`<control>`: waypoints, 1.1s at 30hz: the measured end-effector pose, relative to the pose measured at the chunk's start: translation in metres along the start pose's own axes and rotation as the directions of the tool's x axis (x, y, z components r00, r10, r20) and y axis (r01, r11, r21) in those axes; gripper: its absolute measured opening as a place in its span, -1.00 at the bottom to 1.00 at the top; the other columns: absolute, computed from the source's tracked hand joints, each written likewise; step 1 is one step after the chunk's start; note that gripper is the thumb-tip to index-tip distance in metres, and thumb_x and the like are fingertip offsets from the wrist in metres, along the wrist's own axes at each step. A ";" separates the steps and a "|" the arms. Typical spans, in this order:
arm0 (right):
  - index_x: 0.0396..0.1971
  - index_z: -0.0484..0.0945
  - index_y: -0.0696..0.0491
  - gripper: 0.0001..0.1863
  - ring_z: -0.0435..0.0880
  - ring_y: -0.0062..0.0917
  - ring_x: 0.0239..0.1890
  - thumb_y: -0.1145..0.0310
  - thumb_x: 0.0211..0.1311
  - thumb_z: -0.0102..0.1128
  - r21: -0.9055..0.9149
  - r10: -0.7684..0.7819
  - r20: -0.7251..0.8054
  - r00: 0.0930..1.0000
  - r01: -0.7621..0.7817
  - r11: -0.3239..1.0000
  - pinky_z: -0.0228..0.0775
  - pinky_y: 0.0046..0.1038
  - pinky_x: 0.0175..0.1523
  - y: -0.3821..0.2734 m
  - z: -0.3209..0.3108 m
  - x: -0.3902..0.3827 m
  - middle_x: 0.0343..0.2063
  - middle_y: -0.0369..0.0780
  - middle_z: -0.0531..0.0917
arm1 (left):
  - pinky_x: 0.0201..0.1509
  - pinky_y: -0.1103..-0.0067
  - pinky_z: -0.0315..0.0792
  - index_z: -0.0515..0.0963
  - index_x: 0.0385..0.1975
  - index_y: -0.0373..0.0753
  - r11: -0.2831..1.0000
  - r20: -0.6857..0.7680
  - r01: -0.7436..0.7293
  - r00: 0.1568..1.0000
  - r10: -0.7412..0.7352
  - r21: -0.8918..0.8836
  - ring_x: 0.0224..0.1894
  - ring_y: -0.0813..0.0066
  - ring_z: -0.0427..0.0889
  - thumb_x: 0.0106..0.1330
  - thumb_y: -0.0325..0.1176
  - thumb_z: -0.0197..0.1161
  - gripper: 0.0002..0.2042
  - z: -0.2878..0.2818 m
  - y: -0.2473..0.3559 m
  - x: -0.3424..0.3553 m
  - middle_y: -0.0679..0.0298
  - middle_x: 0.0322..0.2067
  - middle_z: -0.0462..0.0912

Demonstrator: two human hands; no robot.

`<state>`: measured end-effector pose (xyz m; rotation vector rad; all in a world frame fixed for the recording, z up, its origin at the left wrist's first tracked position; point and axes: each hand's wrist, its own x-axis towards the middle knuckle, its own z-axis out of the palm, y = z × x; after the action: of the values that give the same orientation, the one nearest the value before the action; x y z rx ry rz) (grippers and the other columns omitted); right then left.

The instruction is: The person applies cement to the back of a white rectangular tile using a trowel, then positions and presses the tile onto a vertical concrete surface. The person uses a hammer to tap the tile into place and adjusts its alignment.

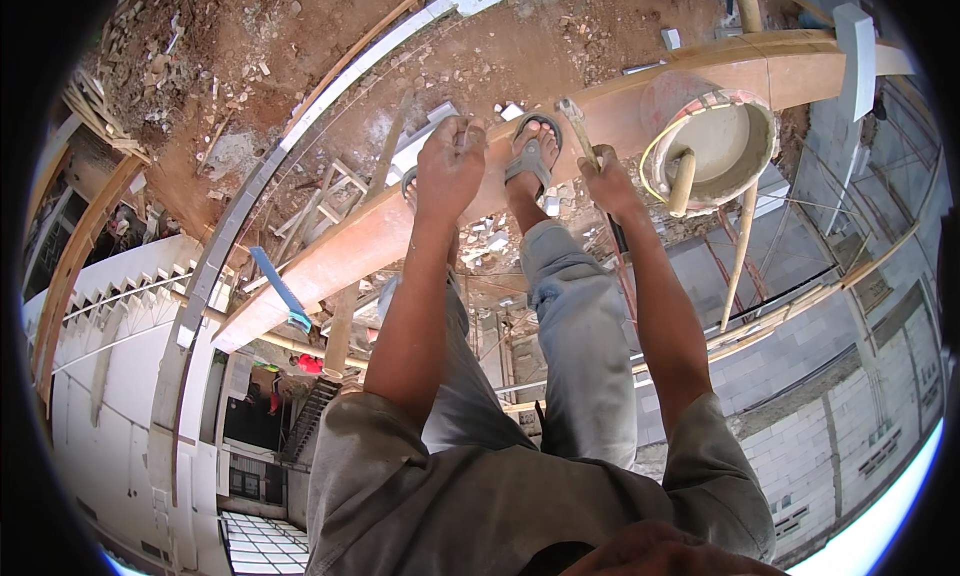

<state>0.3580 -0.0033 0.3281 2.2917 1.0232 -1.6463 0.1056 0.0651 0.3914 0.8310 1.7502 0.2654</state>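
Note:
My right hand point(612, 186) is closed around the handle of a hammer point(574, 121), whose head points away from me beside my sandalled foot. My left hand point(452, 168) is held up in a fist over the other foot; what its fingers hold, if anything, is hidden. Both feet are on a long wooden plank point(370, 238), and a sandal point(533, 161) shows clearly on the right one. To the right of the hammer a bucket point(715, 148) of grey, wet mix sits on the plank, with a rounded wooden handle point(682, 184) leaning at its rim.
The plank is raised above ground strewn with rubble point(490, 241). A blue, long tool point(280, 288) lies across its left end, and a pale block point(856, 61) rests at its right end. A bamboo pole point(742, 256) stands below the bucket. A curved-looking wall edge point(235, 206) runs along the left.

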 end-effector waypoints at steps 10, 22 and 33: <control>0.13 0.38 0.15 -0.55 0.65 0.02 -0.19 0.11 0.46 -0.03 -0.638 -0.692 -0.133 0.709 0.473 0.607 0.48 -0.14 -0.15 -0.160 -0.082 0.042 -0.26 0.09 0.66 | 0.35 0.32 0.27 0.21 0.29 -0.51 0.936 -0.349 -0.285 0.872 0.342 0.206 0.27 -0.05 0.41 0.05 0.07 0.46 -0.05 0.098 -0.129 0.221 -0.21 0.19 0.42; 0.14 0.36 0.23 -0.55 0.72 -0.11 -0.32 0.22 0.42 0.08 -0.639 -0.843 -0.173 0.508 0.594 0.489 0.54 -0.28 -0.27 -0.128 -0.017 0.107 -0.36 0.06 0.67 | -0.20 0.18 0.48 0.47 0.09 -0.27 0.890 -0.608 -0.447 0.683 0.406 0.091 -0.20 -0.13 0.62 0.21 0.01 0.31 -0.43 0.150 -0.140 0.323 -0.14 -0.20 0.64; 0.18 0.30 0.20 -0.52 0.69 -0.02 -0.25 0.24 0.40 0.10 -0.713 -0.814 -0.090 0.574 0.533 0.455 0.57 -0.22 -0.25 -0.135 -0.015 0.118 -0.29 0.09 0.67 | -0.40 0.19 0.48 0.49 0.10 -0.22 0.940 -0.599 -0.052 0.759 0.256 0.337 -0.45 -0.05 0.64 0.24 0.13 0.17 -0.40 0.173 -0.166 0.353 -0.04 -0.44 0.66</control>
<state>0.3093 0.1585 0.2661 1.8264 2.4508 -0.6414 0.1517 0.1347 -0.0274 1.2120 2.4070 0.4375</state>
